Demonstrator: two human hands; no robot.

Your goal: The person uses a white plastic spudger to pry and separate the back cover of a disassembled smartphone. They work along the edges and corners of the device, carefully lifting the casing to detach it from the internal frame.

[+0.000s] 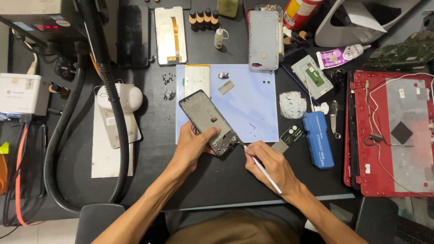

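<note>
Dark and crowded, the workbench (212,180) fills the frame. At its centre the left hand (192,144) grips a stripped phone frame (209,122), tilted over the lower edge of a pale blue mat (253,104). The right hand (271,165) is closed around a thin metal tool (262,169), its tip touching the frame's lower corner. Just right of the hands lies a blue tool case (318,140); further right, an opened red laptop shell (389,131). A black hose (108,81) curves down the left side.
</note>
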